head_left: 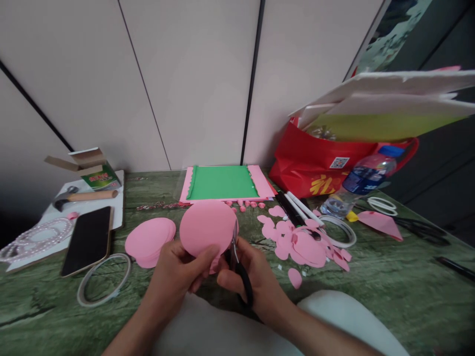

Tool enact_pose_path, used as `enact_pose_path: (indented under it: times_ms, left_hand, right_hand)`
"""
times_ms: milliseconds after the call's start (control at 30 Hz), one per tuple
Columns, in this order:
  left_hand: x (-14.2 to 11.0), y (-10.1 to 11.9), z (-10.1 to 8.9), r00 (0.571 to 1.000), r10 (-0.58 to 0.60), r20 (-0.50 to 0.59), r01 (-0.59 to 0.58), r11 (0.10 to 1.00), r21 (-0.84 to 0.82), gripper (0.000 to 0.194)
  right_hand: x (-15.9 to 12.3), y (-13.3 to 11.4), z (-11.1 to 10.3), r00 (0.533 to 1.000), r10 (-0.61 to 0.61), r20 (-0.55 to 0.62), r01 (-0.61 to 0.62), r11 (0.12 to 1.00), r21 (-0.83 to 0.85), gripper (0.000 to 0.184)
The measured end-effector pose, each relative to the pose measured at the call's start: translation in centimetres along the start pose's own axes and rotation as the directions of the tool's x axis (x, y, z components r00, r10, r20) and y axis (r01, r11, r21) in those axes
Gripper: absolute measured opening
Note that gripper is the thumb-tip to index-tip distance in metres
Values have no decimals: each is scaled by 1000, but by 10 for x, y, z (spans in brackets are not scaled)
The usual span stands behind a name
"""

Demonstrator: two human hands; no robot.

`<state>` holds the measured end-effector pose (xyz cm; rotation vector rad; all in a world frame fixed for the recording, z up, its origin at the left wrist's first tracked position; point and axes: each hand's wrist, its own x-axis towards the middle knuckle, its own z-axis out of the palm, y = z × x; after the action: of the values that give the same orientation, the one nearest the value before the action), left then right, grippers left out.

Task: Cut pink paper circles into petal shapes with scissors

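Between thumb and fingers, my left hand (189, 269) grips a round pink paper disc (206, 226), tilted up off the table. My right hand (256, 277) is closed around the black handles of a pair of scissors (243, 277). Their metal blades lie along the disc's right edge. Just left of my left hand rests a stack of pink paper circles (148, 241). On the right, a heap of pink paper offcuts (302, 244) spreads over the table. Part of my fingers is hidden behind the disc.
Green and pink paper sheets (224, 182) lie at the back. A red bag (297, 163) and a water bottle (356, 183) stand at the right. Tape rolls (79, 291) (352, 237), a phone (87, 241), a hammer (92, 196) and a small box (102, 177) lie around.
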<state>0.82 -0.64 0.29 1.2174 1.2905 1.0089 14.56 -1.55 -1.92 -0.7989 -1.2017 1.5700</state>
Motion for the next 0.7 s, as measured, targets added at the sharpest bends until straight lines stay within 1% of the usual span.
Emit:
enact_pose_path:
  times_ms: [167,300,433,533,600,700]
  left_hand:
    - [0,0,0,1000,4,-21,-4,1000,-10,32]
    - [1,1,0,999,7,-32,-7,1000,-6,32]
    - [1,1,0,999,17,-48,-18,1000,-8,33]
    - [1,2,-1,998,36,-60,-37,999,-22,34]
    - [0,2,-1,997,47,-54,-48,998,-31,34]
    - [0,2,0,999,32,-10,-33,997,-72,32]
  right_hand:
    - [-1,3,-1,1000,-26,-9,26,1000,-13,39]
    - [-1,5,-2,1000,-22,-12,22,1000,-20,36]
    - [-1,6,-2,1000,11,-21,-11,1000,4,36]
    - [-1,6,-2,999,41,-36,-42,999,-16,35]
    - [-2,8,-2,998,44,-44,-45,999,-23,34]
    - [-2,10,-1,998,39,-55,-40,999,-16,34]
